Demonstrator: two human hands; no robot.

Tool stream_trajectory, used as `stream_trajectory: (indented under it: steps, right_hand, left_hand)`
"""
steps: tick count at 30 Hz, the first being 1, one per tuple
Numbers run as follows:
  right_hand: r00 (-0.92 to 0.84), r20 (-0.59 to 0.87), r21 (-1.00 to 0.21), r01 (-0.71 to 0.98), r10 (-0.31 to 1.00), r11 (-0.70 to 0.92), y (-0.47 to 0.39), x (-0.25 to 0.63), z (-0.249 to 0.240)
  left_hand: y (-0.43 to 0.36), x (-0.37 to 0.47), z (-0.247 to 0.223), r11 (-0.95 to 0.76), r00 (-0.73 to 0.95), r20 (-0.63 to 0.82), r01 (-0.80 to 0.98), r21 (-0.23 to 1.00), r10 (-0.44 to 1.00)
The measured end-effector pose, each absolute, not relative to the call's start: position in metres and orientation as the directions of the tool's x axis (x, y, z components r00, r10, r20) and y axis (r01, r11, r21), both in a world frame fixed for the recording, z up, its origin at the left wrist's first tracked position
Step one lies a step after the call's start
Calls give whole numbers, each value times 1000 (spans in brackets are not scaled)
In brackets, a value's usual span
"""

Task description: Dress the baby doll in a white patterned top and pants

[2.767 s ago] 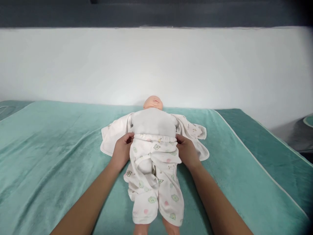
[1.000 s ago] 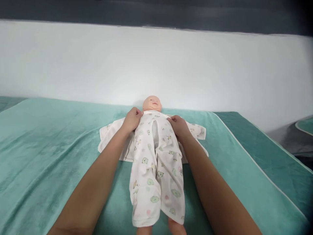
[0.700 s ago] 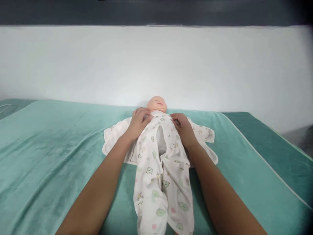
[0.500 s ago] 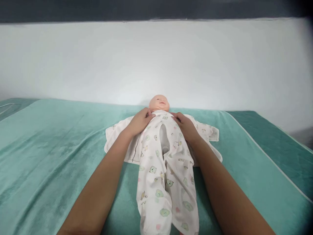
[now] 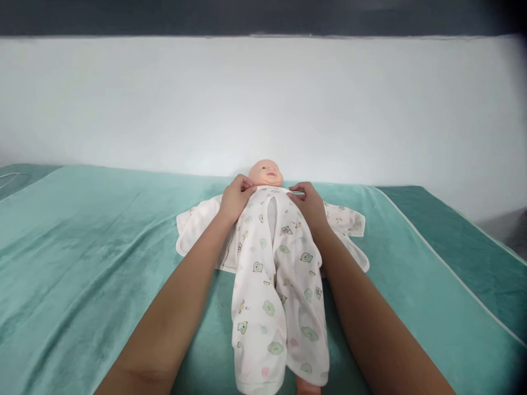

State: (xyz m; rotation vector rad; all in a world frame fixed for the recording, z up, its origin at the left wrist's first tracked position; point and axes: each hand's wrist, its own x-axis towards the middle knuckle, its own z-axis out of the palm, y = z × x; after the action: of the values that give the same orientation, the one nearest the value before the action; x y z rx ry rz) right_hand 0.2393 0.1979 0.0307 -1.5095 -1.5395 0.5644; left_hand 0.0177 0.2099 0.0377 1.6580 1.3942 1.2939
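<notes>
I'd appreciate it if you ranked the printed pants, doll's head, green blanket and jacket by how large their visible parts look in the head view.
Largest to smallest, counting only what shows:
1. Green blanket
2. Printed pants
3. Jacket, partly covered
4. Doll's head

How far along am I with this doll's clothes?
Looks done: the pants are on the doll, reaching almost to its neck. In hand: your left hand and right hand are at the two sides of the waistband. Probably left: the jacket, which lies spread out beneath, not closed over the front.
</notes>
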Motion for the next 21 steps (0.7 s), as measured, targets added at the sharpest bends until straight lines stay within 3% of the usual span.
stream_trajectory:
  steps: [3, 6, 13, 16, 21]
  right_hand:
    - [-1, 308, -811, 524, 951, 263, 186, 240, 33]
    - [-89, 349, -783, 519, 933, 343, 179, 241, 32]
    - [-19, 433, -798, 457, 901, 393, 162, 248, 16]
    - [66, 415, -844, 399, 907, 357, 139, 248, 12]
    - [199, 236, -909, 392, 951, 144, 109, 248, 14]
  left_hand:
    - [200, 15, 33, -342, -5, 356, 271, 900, 934]
    - [188, 12, 29, -416, 18, 431, 302, 858, 902]
    - [153, -3, 13, -536, 80, 551, 380, 754, 831]
    - [138, -10, 8, -547, 141, 540, 400, 735, 830]
    - [121, -17, 4, -511, 205, 482, 524, 681, 852]
